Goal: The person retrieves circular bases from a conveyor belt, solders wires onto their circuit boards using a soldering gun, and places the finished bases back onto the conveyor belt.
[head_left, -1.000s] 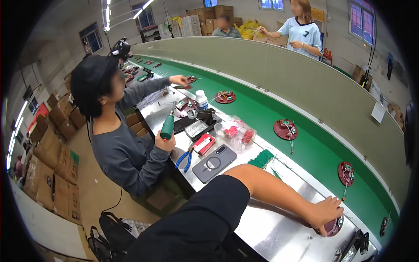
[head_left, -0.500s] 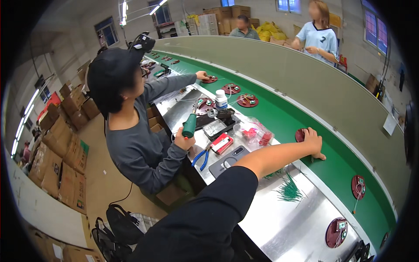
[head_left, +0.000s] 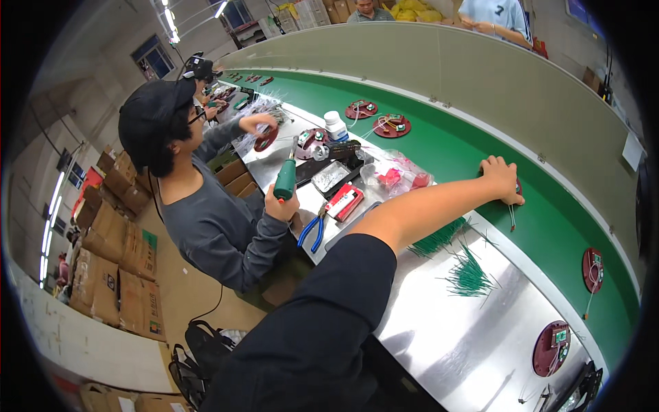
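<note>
The person's left hand reaches out over the green conveyor belt at about two o'clock in the view, fingers spread and laid flat on a dark red round disc, which lies on the belt and is almost wholly hidden under the palm. A thin wire trails from under the hand toward five o'clock. The bare forearm runs back to a black sleeve at six o'clock. The right hand is not in view.

Just below the arm, on the steel worktable, lie two loose bundles of green wire pieces. Toward nine o'clock of the hand sit a clear bag with pink parts, a red box, a metal tray and blue-handled pliers at the table's edge.

Farther along the belt, more red discs carrying small circuit boards lie at four o'clock and five o'clock, and a pair at eleven o'clock near a white bottle.

At nine o'clock a co-worker in a black cap and grey top sits at the table, one hand gripping a green electric screwdriver upright, the other hand on a disc farther off. Cardboard boxes are stacked along the wall behind.
</note>
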Demonstrator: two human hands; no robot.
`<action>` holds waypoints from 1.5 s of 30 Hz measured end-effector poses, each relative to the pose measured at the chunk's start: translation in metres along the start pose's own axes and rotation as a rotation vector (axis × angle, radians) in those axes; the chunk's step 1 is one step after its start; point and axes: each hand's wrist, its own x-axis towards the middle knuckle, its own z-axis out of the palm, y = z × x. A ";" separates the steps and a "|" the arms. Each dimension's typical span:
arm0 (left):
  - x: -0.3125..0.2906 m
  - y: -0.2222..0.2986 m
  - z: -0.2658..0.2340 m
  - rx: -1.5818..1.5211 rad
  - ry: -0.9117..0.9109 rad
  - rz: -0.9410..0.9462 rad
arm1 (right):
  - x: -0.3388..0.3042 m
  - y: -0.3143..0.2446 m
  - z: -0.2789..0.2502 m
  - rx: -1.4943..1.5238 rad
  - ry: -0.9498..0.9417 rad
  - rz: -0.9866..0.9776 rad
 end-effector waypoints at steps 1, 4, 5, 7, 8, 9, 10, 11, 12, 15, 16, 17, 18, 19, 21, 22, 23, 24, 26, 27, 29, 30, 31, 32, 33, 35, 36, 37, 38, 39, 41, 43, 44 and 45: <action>-0.003 0.002 -0.002 0.000 -0.009 -0.008 | -0.028 -0.013 0.026 -0.026 0.034 0.098; -0.012 0.041 -0.017 -0.008 -0.087 0.066 | -0.045 -0.031 0.039 -0.120 0.131 0.257; -0.021 0.050 -0.020 -0.059 -0.013 0.166 | -0.047 -0.028 0.036 -0.113 0.139 0.277; -0.045 0.062 -0.037 -0.153 0.049 0.319 | -0.049 -0.019 0.031 -0.078 0.139 0.322; -0.062 0.078 -0.046 -0.203 0.032 0.398 | -0.050 -0.019 0.028 -0.069 0.148 0.339; -0.082 0.091 -0.054 -0.213 0.008 0.485 | -0.050 -0.020 0.028 -0.056 0.156 0.351; -0.105 0.101 -0.060 -0.220 -0.014 0.572 | -0.047 -0.024 0.037 -0.046 0.160 0.337; -0.128 0.110 -0.065 -0.198 -0.045 0.658 | -0.042 -0.033 0.053 0.147 0.383 0.440; -0.152 0.116 -0.067 -0.175 -0.071 0.745 | -0.038 -0.040 0.061 0.348 0.599 0.538; -0.214 0.089 -0.054 -0.061 -0.162 0.815 | -0.030 -0.022 0.089 0.355 0.466 0.483; -0.232 0.090 -0.040 -0.060 -0.156 0.884 | -0.028 -0.024 0.090 0.320 0.438 0.415; -0.251 0.093 -0.034 -0.031 -0.250 0.952 | -0.026 -0.025 0.091 0.284 0.415 0.349; -0.272 0.094 -0.031 0.006 -0.346 1.018 | -0.027 -0.026 0.093 0.251 0.398 0.285; -0.292 0.094 -0.020 -0.041 -0.363 1.048 | -0.027 -0.027 0.097 0.221 0.382 0.215; -0.328 0.086 -0.005 -0.145 -0.253 1.153 | -0.030 -0.027 0.095 0.149 0.364 0.070; -0.346 0.080 -0.001 -0.211 -0.129 1.209 | -0.030 -0.026 0.089 0.108 0.349 0.005; -0.357 0.079 0.003 -0.244 -0.171 1.170 | -0.032 -0.026 0.081 0.064 0.335 -0.058; -0.366 0.076 0.008 -0.281 -0.211 1.125 | -0.034 -0.024 0.075 0.023 0.317 -0.121; -0.374 0.073 0.023 -0.279 -0.127 1.136 | -0.039 -0.018 0.058 -0.071 0.294 -0.249; -0.378 0.072 0.025 -0.288 -0.126 1.139 | -0.044 -0.015 0.047 -0.123 0.290 -0.313; -0.387 0.075 0.028 -0.260 -0.098 1.134 | -0.056 -0.006 0.020 -0.242 0.292 -0.434; -0.386 0.077 0.036 -0.263 -0.077 1.134 | -0.060 0.003 0.006 -0.293 0.280 -0.497; -0.377 0.078 0.046 -0.265 -0.105 1.122 | -0.064 0.010 -0.010 -0.346 0.271 -0.560; -0.372 0.077 0.054 -0.266 -0.138 1.118 | -0.069 0.020 -0.026 -0.406 0.267 -0.621; -0.372 0.076 0.057 -0.262 -0.128 1.127 | -0.068 0.004 -0.021 -0.467 0.267 -0.676; -0.372 0.074 0.056 -0.247 -0.070 1.110 | -0.061 -0.040 0.009 -0.592 0.269 -0.779; -0.375 0.074 0.052 -0.241 -0.065 1.116 | -0.055 -0.070 0.030 -0.655 0.269 -0.826; -0.378 0.073 0.050 -0.249 -0.067 1.090 | -0.049 -0.102 0.048 -0.716 0.268 -0.870; -0.381 0.075 0.045 -0.261 -0.067 1.076 | -0.047 -0.111 0.051 -0.788 0.271 -0.920; -0.376 0.079 0.049 -0.259 -0.063 1.089 | -0.042 -0.133 0.060 -0.860 0.272 -0.968; -0.366 0.085 0.065 -0.211 -0.074 1.062 | -0.049 -0.114 0.044 -0.706 0.284 -0.779; -0.370 0.086 0.060 -0.188 -0.084 1.028 | -0.062 -0.090 0.027 -0.566 0.289 -0.567; -0.372 0.087 0.055 -0.163 -0.091 0.995 | -0.064 -0.087 0.027 -0.440 0.307 -0.378; -0.374 0.089 0.051 -0.166 -0.108 1.003 | -0.066 -0.085 0.028 -0.312 0.326 -0.192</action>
